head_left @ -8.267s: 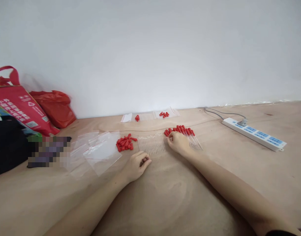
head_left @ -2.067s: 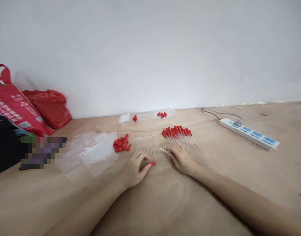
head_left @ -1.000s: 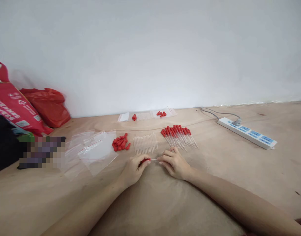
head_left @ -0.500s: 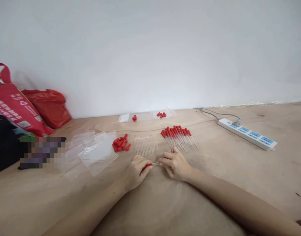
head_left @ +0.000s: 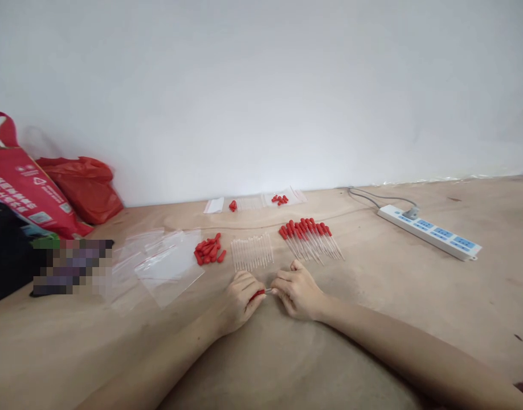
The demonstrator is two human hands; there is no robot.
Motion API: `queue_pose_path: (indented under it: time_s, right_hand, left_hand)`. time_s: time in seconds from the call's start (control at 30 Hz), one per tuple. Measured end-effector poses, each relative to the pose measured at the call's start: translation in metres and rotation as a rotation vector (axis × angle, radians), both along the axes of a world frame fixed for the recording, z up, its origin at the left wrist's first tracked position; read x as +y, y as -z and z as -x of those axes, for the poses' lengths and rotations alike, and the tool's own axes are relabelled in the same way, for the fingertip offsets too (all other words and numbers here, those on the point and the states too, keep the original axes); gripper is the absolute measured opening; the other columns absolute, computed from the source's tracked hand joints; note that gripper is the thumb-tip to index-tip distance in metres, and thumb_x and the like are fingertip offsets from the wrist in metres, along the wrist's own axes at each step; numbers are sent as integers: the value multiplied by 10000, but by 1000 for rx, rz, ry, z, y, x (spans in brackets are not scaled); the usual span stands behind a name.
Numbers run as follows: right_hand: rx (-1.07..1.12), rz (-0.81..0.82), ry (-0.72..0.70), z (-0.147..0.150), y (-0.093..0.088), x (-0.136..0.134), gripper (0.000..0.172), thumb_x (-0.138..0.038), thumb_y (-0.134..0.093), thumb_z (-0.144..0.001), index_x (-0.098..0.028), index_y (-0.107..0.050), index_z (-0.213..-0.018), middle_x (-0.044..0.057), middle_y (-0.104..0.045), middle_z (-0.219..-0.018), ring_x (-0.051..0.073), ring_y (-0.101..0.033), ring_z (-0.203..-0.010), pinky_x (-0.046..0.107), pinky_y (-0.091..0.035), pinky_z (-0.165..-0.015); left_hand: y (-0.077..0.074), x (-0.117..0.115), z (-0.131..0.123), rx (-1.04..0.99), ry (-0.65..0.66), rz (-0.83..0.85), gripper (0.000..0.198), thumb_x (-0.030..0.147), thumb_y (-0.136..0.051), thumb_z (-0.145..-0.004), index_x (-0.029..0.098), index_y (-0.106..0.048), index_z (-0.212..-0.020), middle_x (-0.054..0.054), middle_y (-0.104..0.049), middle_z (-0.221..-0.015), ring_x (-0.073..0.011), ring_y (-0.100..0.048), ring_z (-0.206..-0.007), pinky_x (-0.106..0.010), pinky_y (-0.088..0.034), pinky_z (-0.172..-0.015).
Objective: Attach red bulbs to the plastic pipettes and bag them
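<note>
Pinching the red bulb in the left hand, the clear tube in the right hand — best pushed together dead straight.

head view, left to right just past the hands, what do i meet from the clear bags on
Flat clear plastic bags, pile of small red bulbs, row of thin clear tubes, fan of red-topped clear tubes, long white plastic power strip

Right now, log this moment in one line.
left hand: grips red bulb | right hand: holds clear tube, its end at bulb's mouth | beyond: loose bulbs, bare tubes, bulb-topped tubes
</note>
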State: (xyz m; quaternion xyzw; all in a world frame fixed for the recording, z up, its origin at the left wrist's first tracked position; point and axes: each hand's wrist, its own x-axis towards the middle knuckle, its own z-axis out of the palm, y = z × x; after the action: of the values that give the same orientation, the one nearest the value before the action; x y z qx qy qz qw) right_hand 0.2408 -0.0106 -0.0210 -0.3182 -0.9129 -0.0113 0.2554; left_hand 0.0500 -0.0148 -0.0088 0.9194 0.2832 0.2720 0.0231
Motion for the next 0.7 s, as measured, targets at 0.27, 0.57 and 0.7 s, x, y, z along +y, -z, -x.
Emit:
queue_pose_path:
  time_s: [0.27, 0.57, 0.7]
  right_hand:
    - [-86, -36, -14, 3, -4, 4, 230, -244, -405, -866, -167, -600, -772, 26, -583, -709, 118, -447, -630, 293, -210, -637]
    - [54, 193, 417, -15, -17, 32, 180, -235, -465, -811, -180, -634, -786, 41, -631, -763, 149, -532, -715, 263, -282, -648]
    - [112, 311, 638, -12, -20, 56, 187, -234, -457, -797, -169, -607, -889, 56, -663, -822, 172, -582, -750, 255, -308, -634]
  left_hand:
    - [-4, 13, 14, 140, 35, -177, 241, 206, -364, -908, 179, -570, -784, -11, -598, -667, -137, -520, -651, -305, -331, -701]
    - [5, 21, 23, -132, -330, -113, 311, 264, -493, -831, 166, -448, -1123, -85, -559, -990, -201, -531, -893, -342, -374, -802]
    - [10, 26, 26, -102, -361, 9, 263, 257, -501, -805, 186, -479, -1058, -58, -559, -952, -193, -545, -843, -340, -401, -771]
